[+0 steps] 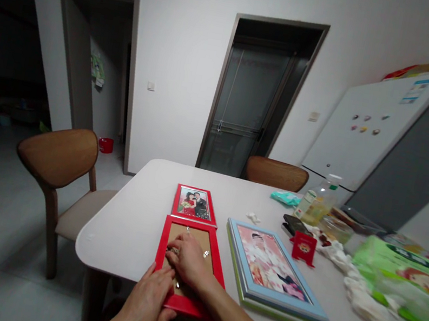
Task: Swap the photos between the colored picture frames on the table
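A red picture frame point(218, 260) lies face down at the table's near edge, its brown backing board point(201, 240) showing. Small metal clips point(206, 254) sit around the board's border. My left hand point(148, 295) grips the frame's near left corner, fingers over the rim and thumb at the front side. Reaching across the board, my right hand point(188, 257) has its bent fingertips pressed together at the left inner edge; what is under them is hidden. Just beyond lies a second red frame point(210, 203), face up with a photo of two people.
To the right are stacked blue and green picture frames point(282, 268). Past them stand a red card point(304, 248), a dark phone point(294, 226), crumpled tissues point(367, 304), a bottle point(316, 202) and a green tissue pack point(405, 274). Wooden chairs point(61, 157) flank the table.
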`<state>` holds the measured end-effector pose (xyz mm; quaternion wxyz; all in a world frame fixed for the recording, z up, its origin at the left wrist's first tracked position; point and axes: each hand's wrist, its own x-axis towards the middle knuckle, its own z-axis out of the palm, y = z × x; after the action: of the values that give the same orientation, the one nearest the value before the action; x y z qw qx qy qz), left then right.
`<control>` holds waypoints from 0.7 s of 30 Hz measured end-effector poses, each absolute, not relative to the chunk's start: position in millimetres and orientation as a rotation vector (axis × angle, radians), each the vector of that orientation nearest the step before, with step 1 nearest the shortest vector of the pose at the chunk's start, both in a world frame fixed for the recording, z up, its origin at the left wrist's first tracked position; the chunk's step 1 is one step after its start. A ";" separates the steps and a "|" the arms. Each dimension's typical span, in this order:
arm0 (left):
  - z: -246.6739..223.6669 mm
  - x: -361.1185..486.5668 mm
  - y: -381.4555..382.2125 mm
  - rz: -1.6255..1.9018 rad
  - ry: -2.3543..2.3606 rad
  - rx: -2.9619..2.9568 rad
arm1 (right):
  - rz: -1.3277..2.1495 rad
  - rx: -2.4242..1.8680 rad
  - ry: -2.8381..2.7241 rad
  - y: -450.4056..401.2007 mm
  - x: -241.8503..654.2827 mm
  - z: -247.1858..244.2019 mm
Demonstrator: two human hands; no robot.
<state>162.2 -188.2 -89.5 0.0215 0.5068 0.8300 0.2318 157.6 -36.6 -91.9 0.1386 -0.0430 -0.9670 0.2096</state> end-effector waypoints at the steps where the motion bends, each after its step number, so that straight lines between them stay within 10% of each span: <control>1: -89.8 162.1 -188.4 0.736 2.568 1.584 | 0.567 -0.154 -2.797 -38.8 152.5 -93.3; 21: -97.5 159.3 -189.5 0.777 2.602 1.596 | 0.431 -0.378 -2.725 -13.3 154.2 -92.1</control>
<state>159.3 -189.5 -97.5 -0.0042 0.5067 0.8261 0.2466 154.2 -13.3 -92.1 0.1774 -0.1336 -0.9631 0.1523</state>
